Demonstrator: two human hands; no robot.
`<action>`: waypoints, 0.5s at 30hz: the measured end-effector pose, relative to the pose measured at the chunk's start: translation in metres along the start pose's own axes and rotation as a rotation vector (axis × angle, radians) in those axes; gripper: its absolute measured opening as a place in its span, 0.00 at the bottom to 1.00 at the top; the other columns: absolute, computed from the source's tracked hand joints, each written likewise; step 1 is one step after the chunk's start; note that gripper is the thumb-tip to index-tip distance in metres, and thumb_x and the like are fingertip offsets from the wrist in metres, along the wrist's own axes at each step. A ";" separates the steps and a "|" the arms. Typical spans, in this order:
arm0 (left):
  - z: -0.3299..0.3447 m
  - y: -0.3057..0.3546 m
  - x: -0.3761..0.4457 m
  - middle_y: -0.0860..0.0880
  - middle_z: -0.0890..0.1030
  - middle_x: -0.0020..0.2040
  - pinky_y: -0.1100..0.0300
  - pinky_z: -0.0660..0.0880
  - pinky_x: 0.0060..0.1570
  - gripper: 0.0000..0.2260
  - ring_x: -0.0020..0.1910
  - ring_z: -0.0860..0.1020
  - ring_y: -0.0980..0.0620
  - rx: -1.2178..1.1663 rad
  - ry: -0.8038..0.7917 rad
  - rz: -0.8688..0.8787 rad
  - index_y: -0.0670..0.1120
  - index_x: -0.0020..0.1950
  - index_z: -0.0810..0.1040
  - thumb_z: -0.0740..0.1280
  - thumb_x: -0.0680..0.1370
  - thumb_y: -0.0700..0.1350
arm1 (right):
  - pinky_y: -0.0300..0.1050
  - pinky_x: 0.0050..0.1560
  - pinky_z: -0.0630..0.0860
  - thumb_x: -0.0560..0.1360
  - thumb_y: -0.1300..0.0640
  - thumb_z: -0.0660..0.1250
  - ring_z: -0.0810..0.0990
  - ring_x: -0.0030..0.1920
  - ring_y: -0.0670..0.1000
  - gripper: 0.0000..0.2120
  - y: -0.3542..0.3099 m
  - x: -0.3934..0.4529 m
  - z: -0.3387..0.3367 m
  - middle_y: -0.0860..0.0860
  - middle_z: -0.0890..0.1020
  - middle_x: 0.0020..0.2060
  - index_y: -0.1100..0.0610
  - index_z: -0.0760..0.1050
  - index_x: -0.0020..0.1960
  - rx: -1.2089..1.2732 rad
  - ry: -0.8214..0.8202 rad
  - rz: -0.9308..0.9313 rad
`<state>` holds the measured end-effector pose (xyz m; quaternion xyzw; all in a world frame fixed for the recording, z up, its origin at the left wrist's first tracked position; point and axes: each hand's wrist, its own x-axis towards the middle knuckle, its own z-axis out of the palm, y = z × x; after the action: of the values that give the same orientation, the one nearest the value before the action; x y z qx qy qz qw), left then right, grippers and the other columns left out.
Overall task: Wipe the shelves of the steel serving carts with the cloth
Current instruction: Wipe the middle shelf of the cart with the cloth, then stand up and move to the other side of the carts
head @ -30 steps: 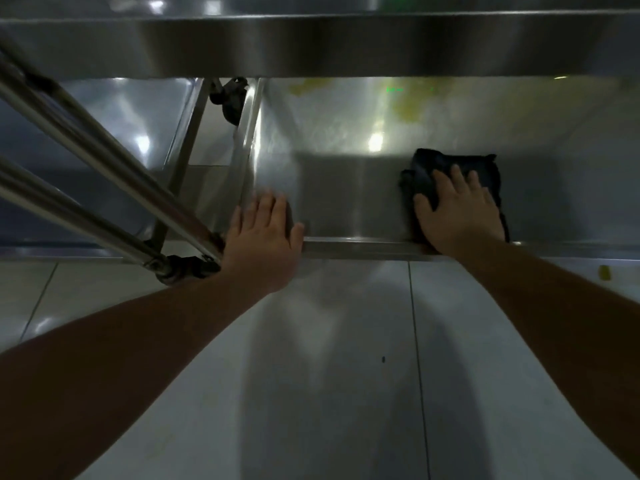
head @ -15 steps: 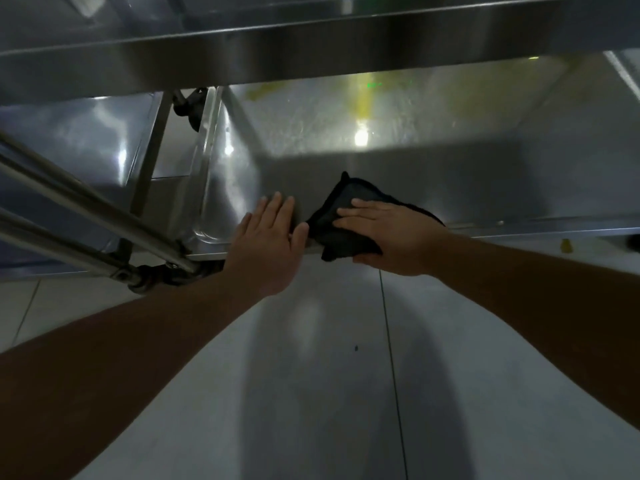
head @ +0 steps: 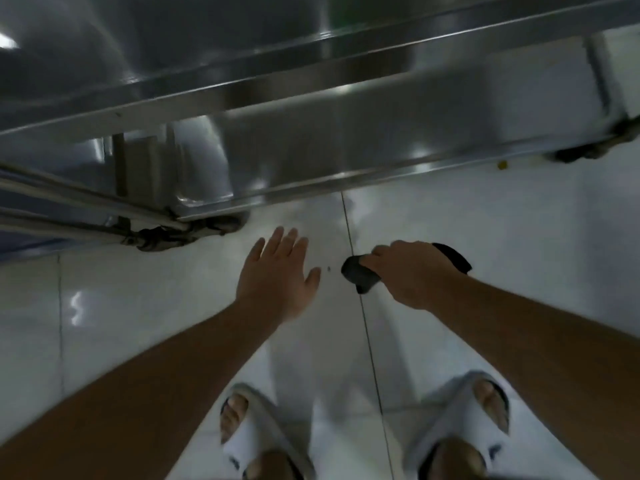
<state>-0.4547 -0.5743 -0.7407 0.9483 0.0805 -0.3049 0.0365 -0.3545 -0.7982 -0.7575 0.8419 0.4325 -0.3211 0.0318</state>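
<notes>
The left hand (head: 277,275) is flat and loose, fingers spread, holding nothing. It hangs in the air over the white floor (head: 145,306), a little way out from the front edge of the steel cart (head: 311,140). The right hand (head: 412,275) is curled tight around the dark cloth (head: 360,277), which is bunched up (a bit pokes out each side of the fist). The cloth is off the shelf, over the floor, near a tile line. The cart's bottom shelf (head: 346,147) has a raised rim along its front. A wheel (head: 162,237) sits at its near corner. Between cart and slippers (head: 256,424) there is open floor.
</notes>
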 end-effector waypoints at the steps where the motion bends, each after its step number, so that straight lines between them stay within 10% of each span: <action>1: -0.003 0.006 -0.017 0.49 0.50 0.87 0.46 0.46 0.83 0.32 0.85 0.45 0.48 -0.005 -0.065 -0.011 0.50 0.86 0.52 0.49 0.85 0.63 | 0.51 0.42 0.70 0.78 0.62 0.63 0.78 0.54 0.55 0.24 -0.002 -0.022 0.002 0.48 0.76 0.60 0.46 0.67 0.72 0.034 -0.024 0.029; 15: -0.269 0.147 -0.227 0.51 0.48 0.87 0.41 0.49 0.81 0.32 0.85 0.46 0.44 0.032 -0.354 -0.026 0.55 0.86 0.46 0.48 0.84 0.64 | 0.50 0.51 0.78 0.80 0.60 0.63 0.79 0.57 0.56 0.24 -0.030 -0.323 -0.209 0.51 0.77 0.62 0.48 0.66 0.75 0.464 -0.082 0.455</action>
<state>-0.4573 -0.7171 -0.3870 0.8791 0.0802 -0.4688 0.0312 -0.4051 -0.9391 -0.4020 0.8880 0.1469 -0.4296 -0.0725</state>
